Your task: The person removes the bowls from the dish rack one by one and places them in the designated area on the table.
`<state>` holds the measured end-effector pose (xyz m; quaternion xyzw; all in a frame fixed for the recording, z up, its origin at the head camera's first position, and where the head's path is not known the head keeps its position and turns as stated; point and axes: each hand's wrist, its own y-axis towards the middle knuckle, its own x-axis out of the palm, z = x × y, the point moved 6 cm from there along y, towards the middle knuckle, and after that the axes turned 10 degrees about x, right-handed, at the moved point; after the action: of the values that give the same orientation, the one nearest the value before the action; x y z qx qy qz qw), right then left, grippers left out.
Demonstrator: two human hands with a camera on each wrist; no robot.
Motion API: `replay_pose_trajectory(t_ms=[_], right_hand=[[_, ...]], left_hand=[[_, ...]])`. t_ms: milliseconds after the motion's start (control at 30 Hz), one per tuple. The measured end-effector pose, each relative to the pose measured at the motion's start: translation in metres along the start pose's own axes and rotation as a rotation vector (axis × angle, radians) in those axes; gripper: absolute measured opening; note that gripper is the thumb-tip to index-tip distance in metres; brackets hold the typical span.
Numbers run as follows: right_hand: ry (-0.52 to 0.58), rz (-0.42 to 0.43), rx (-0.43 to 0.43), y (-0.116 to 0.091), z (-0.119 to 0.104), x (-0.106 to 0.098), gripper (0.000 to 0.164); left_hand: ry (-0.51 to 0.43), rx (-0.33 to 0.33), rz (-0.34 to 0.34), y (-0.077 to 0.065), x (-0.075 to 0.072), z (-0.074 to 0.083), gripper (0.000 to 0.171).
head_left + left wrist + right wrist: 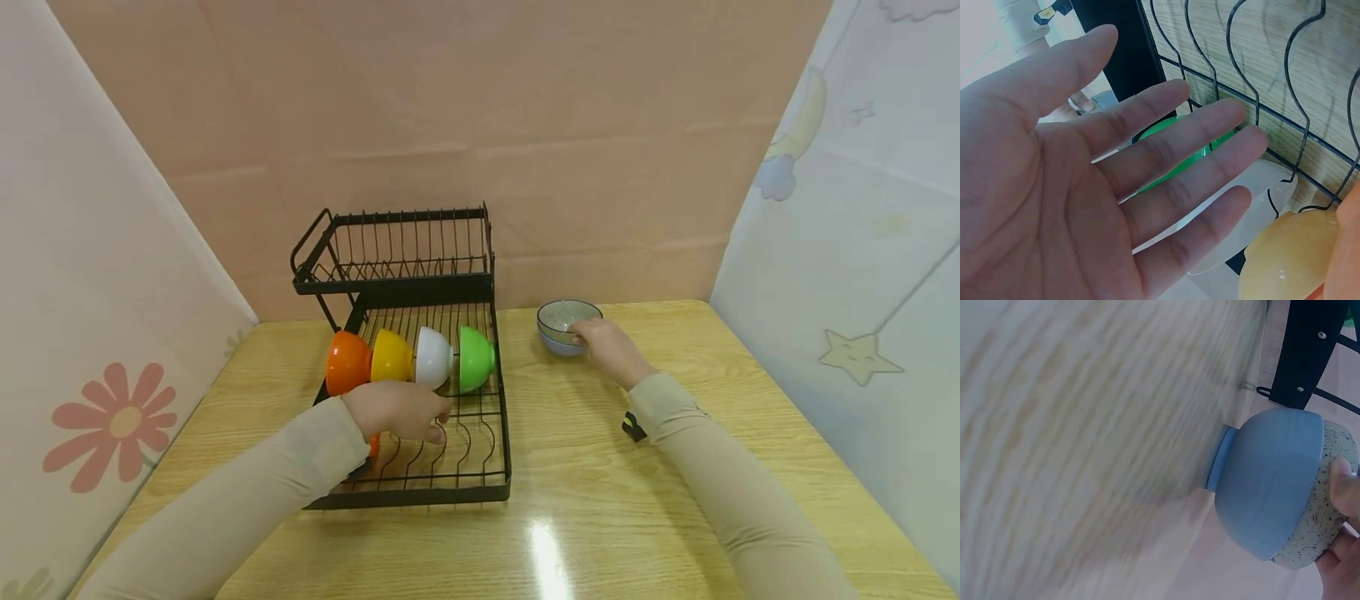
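My right hand (611,348) pinches the rim of a grey speckled bowl (557,315), thumb outside it in the right wrist view. This bowl sits nested in a blue bowl (1272,481), which stands on its foot on the table. Over the front half of a black dish rack (408,498), my left hand (397,408) is held with spread fingers and holds nothing. Behind it a row of bowls lies on its side in the rack: orange (347,364), yellow (391,357), white (432,358) and green (476,360).
An upper wire shelf (397,283) rises above the back of the rack. The wooden table (585,517) reaches back to a pinkish cloth wall (525,150). Patterned cloth walls stand at the left and right. A small dark device (633,427) is at the right wrist.
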<state>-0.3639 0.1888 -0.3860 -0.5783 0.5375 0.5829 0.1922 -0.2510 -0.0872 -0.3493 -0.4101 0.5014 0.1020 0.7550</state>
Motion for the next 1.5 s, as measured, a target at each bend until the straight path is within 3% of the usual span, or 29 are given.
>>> replay_pose_trajectory(t_ms=[333,600,1033,1167,1300,1500], right_hand=[[-0.033,-0.030,0.034,0.000,0.000,0.001,0.015],[-0.051,-0.115,0.088,0.003,0.001,0.005,0.019],[-0.075,-0.218,0.040,0.004,-0.001,0.005,0.015],[-0.028,-0.275,0.049,0.003,0.001,0.006,0.019],[0.094,-0.334,0.113,0.002,0.003,0.004,0.035],[0.170,-0.246,0.101,-0.001,-0.010,-0.022,0.041]], left_hand=[[-0.005,-0.011,-0.006,0.000,0.001,-0.001,0.032],[-0.002,-0.014,-0.009,0.001,0.002,-0.001,0.033],[-0.002,-0.009,-0.009,0.001,0.003,-0.002,0.033],[0.004,-0.010,-0.011,0.000,0.002,-0.001,0.032],[0.008,-0.007,-0.007,-0.001,0.001,0.001,0.032],[-0.001,-0.002,0.001,-0.002,-0.001,0.002,0.032]])
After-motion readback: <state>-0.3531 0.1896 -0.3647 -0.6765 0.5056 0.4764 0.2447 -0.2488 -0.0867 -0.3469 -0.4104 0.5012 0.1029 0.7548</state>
